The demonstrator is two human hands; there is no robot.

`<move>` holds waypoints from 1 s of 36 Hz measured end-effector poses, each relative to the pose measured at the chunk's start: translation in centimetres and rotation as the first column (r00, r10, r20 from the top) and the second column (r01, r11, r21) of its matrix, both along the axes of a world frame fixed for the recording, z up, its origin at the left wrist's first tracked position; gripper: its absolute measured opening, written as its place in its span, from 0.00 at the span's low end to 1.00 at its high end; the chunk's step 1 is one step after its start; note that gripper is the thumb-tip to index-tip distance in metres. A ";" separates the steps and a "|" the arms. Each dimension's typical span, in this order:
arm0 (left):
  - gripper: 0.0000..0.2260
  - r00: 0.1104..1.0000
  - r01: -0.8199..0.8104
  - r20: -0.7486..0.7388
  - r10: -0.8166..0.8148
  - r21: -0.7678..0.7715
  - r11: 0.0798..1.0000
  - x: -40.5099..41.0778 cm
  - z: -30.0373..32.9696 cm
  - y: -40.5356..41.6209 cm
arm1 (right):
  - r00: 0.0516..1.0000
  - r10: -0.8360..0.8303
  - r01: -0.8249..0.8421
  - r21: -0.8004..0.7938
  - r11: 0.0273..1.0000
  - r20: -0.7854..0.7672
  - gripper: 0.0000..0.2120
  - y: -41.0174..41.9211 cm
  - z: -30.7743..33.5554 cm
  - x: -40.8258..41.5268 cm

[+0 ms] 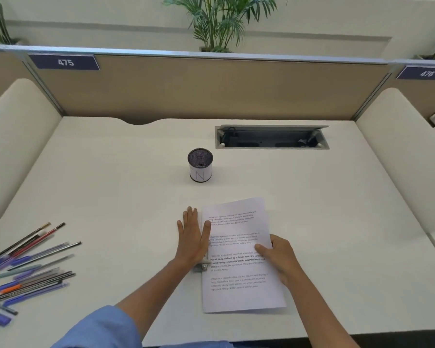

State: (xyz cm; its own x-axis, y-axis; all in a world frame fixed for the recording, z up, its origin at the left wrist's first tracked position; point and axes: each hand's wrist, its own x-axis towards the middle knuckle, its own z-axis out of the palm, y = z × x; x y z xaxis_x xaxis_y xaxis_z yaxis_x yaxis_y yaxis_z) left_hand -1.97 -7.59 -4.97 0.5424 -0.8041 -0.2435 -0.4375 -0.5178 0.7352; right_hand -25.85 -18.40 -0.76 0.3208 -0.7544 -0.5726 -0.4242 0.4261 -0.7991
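Blue sleeve [103, 327] covers the left forearm at the bottom edge. Just beyond it, the printed paper [239, 292] lies flat on the desk [111, 197], slightly skewed, with 4 blocks of text facing up. The right hand [278, 254] pinches the paper's right edge, thumb on top and the other fingers hidden under or behind the edge. The left hand [192, 234] lies flat with straight fingers, grasping nothing, its heel pressing on a small metal device [203, 266] at the paper's left edge. It looks like a punch or stapler, though most of it is hidden.

Judging by this, the step in hand is pressing the device through the left margin. The next move calls for a firm downward push while the right hand keeps the paper from sliding, then lifting the palm clear.

Loose pens [28, 267] are scattered well to the left, and a mesh pen cup [200, 168] stands farther back. Beyond that are an open cable tray [271, 136] and the partition [211, 89] labelled 475.
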 end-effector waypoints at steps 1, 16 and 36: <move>0.31 1.000 -0.005 0.003 0.005 -0.002 1.000 -0.1 0.0 0.0 | 1.000 -0.002 0.002 -0.001 1.000 0.003 0.10 0.1 0.0 0.0; 0.31 0.998 -0.006 0.059 0.006 -0.001 1.000 -0.4 -0.4 0.0 | 1.000 0.013 -0.012 0.011 1.000 -0.020 0.09 0.1 0.0 0.0; 0.29 0.945 -0.033 0.325 -0.018 0.151 0.988 0.0 -2.6 0.8 | 0.993 0.079 -0.075 0.052 0.996 -0.090 0.09 -1.2 -0.3 0.4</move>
State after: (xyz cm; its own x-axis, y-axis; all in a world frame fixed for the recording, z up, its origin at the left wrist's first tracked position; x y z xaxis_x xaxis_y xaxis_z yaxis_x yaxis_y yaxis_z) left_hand -1.94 -6.76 -7.61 0.6183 -0.7668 -0.1726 -0.6348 -0.6167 0.4655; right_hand -25.42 -19.62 -1.05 0.3212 -0.7003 -0.6375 -0.5282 0.4263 -0.7344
